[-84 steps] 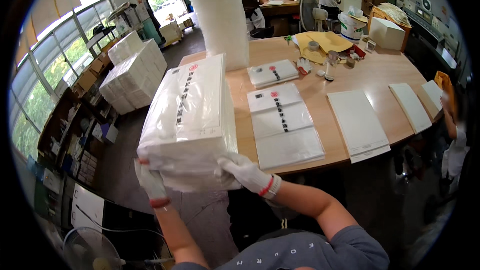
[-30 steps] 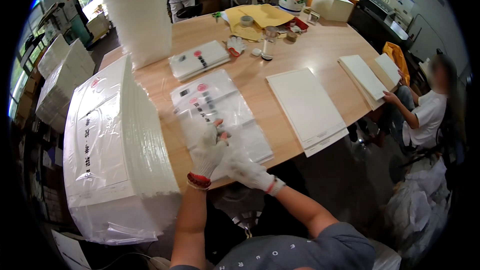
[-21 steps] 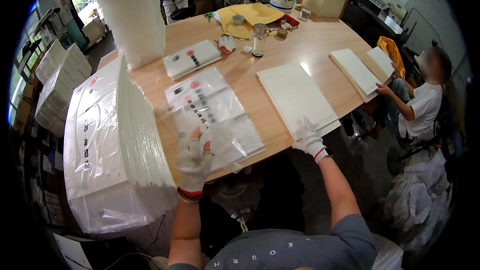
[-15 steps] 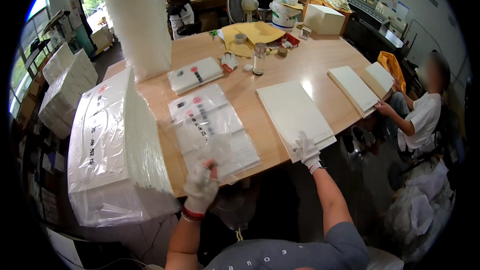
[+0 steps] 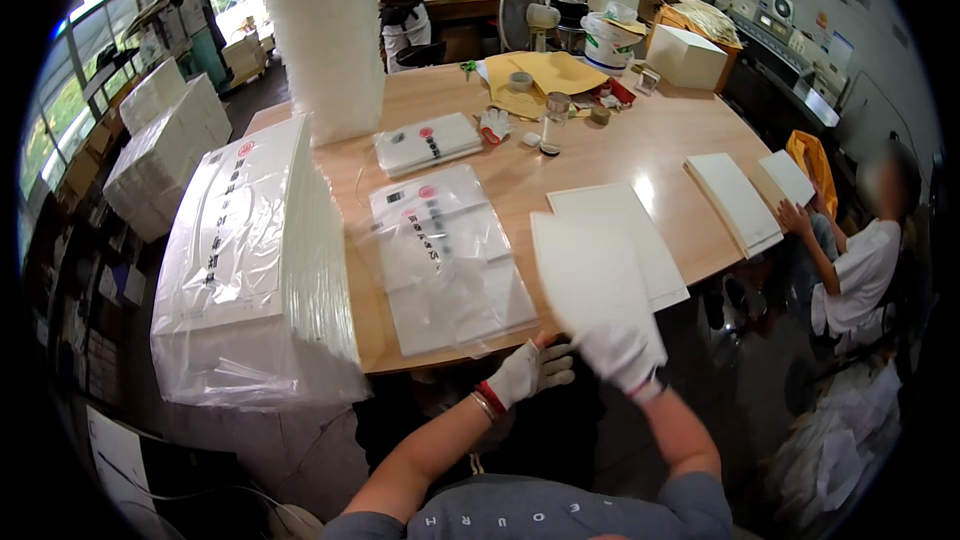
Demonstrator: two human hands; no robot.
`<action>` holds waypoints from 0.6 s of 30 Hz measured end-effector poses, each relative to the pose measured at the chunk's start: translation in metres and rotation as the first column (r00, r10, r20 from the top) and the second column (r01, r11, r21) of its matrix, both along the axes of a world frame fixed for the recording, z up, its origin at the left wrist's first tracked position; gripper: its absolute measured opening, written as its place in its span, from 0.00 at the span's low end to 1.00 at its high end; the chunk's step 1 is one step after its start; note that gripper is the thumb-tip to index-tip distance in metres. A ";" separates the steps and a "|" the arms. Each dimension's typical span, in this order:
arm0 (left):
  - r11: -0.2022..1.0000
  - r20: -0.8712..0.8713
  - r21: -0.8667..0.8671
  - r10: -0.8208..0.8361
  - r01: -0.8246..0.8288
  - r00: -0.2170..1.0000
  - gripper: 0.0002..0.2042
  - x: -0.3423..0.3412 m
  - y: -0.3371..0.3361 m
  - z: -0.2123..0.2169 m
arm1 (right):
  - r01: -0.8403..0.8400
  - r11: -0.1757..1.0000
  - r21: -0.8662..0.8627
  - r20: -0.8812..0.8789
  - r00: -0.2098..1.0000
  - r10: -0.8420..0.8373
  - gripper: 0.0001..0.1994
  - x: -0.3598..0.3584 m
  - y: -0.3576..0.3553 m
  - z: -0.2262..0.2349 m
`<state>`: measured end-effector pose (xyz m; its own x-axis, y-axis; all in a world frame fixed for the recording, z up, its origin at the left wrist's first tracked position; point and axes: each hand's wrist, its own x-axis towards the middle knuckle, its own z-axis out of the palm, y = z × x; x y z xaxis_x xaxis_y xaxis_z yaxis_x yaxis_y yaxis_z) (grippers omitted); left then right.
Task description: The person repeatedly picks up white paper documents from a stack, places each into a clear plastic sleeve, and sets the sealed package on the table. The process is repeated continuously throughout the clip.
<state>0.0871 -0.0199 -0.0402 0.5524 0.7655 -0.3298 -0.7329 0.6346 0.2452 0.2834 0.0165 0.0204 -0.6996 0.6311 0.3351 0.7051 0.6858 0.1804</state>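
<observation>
Pinching a white sheet (image 5: 592, 270) at its six o'clock end with right hand (image 5: 617, 352); holding left hand (image 5: 530, 368) at nine o'clock with loosely spread grip!

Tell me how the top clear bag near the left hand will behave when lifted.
The top clear bag will probably flop, since its transparent film is wrinkled. Its glossy sheen suggests it may slip, and lying so flat, it is likely light.
</observation>
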 end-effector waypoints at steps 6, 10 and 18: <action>0.906 -0.837 0.271 0.056 0.325 0.544 0.23 -0.039 -0.020 0.018 | -0.276 0.624 -0.731 -0.668 0.474 -0.574 0.12 0.040 -0.015 -0.059; 0.836 -0.992 -0.004 0.067 0.549 -0.110 0.30 -0.028 -0.038 0.068 | -0.688 0.339 -0.642 -0.413 -0.064 -0.909 0.15 0.000 -0.032 -0.064; 0.539 -0.907 0.221 0.420 0.812 -0.031 0.25 -0.029 -0.069 0.076 | -0.575 0.462 -0.675 -0.586 0.038 -0.809 0.12 -0.078 -0.060 -0.094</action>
<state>0.0581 -0.0889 0.0353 0.4127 0.8855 -0.2137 0.6813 -0.1443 0.7176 0.2050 -0.0431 -0.0735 -0.1151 0.9794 -0.1660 -0.2202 -0.1881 -0.9571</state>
